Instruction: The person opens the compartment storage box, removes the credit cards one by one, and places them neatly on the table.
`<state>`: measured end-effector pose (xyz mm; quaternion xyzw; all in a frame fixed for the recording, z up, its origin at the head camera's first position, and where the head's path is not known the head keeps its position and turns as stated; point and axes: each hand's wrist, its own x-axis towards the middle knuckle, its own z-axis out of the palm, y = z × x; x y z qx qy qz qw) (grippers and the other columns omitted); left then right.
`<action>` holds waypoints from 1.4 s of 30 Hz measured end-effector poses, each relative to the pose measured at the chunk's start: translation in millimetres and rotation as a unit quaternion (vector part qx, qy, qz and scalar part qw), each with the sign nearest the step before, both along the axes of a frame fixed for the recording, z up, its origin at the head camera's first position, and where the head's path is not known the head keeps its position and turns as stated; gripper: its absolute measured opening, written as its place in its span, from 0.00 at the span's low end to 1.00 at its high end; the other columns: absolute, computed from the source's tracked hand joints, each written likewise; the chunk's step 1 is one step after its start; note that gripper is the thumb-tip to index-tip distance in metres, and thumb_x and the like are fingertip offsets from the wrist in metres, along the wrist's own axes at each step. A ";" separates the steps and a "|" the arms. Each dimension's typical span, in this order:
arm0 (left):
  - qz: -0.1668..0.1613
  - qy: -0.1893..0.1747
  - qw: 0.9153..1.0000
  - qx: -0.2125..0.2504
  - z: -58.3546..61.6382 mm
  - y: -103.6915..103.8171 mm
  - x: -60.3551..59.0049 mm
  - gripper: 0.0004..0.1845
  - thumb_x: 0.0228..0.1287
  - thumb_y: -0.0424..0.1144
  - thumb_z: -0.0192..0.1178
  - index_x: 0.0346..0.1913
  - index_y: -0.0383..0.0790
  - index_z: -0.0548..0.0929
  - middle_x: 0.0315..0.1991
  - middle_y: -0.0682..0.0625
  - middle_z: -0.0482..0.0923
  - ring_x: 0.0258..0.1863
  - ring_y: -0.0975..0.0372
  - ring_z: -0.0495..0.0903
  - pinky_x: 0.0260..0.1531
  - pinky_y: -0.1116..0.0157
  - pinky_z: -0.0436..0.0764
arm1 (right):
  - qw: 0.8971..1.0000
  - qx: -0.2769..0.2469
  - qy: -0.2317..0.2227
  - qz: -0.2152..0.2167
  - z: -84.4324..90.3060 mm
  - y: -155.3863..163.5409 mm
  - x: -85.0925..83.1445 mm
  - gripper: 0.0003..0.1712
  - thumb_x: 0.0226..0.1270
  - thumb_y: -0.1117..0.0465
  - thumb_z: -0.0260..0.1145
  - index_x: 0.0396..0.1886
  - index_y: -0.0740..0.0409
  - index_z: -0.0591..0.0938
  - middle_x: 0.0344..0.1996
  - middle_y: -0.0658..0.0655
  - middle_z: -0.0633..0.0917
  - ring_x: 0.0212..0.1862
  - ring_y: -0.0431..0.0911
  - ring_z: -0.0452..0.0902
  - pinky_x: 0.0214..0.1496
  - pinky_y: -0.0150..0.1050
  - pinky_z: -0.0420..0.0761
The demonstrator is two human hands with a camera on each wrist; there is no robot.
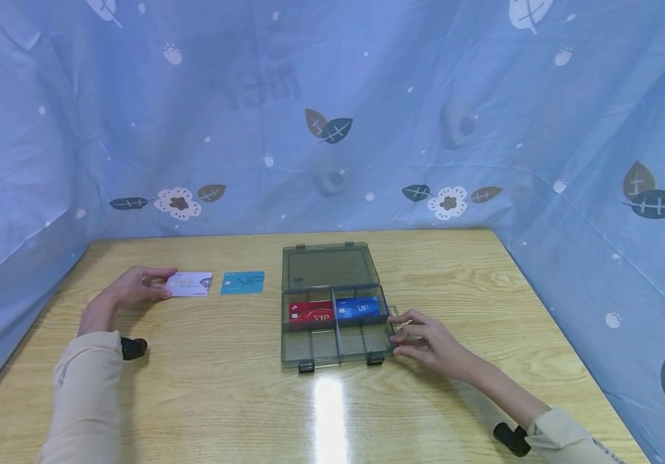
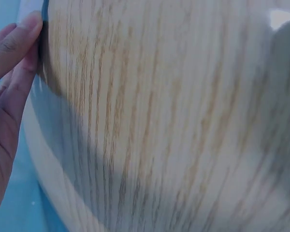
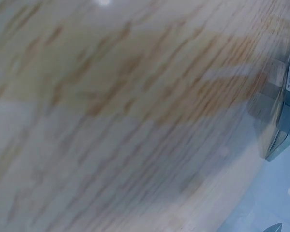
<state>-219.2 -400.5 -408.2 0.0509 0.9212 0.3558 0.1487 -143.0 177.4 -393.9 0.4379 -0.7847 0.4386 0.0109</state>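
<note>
While left hand (image 1: 135, 288) pinches white card (image 1: 190, 283) — right hand (image 1: 425, 338) touches box (image 1: 332, 351).

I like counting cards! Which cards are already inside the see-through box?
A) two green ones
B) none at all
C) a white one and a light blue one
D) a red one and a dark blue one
D: the head view shows a red card and a dark blue card side by side in the box, while the white card and light blue card lie outside on the table.
</note>
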 end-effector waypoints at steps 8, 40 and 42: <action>0.000 0.000 1.000 -0.005 4.9 4.3 -5.1 0.32 0.53 0.33 0.64 0.62 0.32 0.65 0.55 0.31 0.68 0.39 0.66 0.73 0.33 0.76 0.74 | 1.000 -0.004 -0.004 -0.009 -0.7 0.6 1.3 0.07 0.45 0.78 0.67 0.26 0.68 0.79 0.42 0.71 0.74 0.35 0.54 0.80 0.33 0.41 0.81; -0.007 0.017 0.999 -0.029 4.4 19.9 -1.1 0.35 0.48 0.42 0.68 0.60 0.33 0.69 0.58 0.36 0.68 0.57 0.42 0.65 0.53 0.47 0.65 | 1.000 -0.016 0.001 -0.001 -3.6 0.7 -0.8 0.08 0.45 0.78 0.67 0.26 0.68 0.79 0.42 0.72 0.74 0.34 0.55 0.80 0.33 0.42 0.80; -0.012 0.020 0.999 -0.032 5.1 23.5 0.2 0.35 0.48 0.43 0.68 0.59 0.34 0.70 0.57 0.36 0.69 0.56 0.42 0.66 0.53 0.48 0.66 | 1.000 -0.018 0.004 -0.001 -3.1 1.0 -1.1 0.09 0.44 0.79 0.67 0.26 0.68 0.79 0.41 0.72 0.74 0.34 0.54 0.80 0.33 0.42 0.80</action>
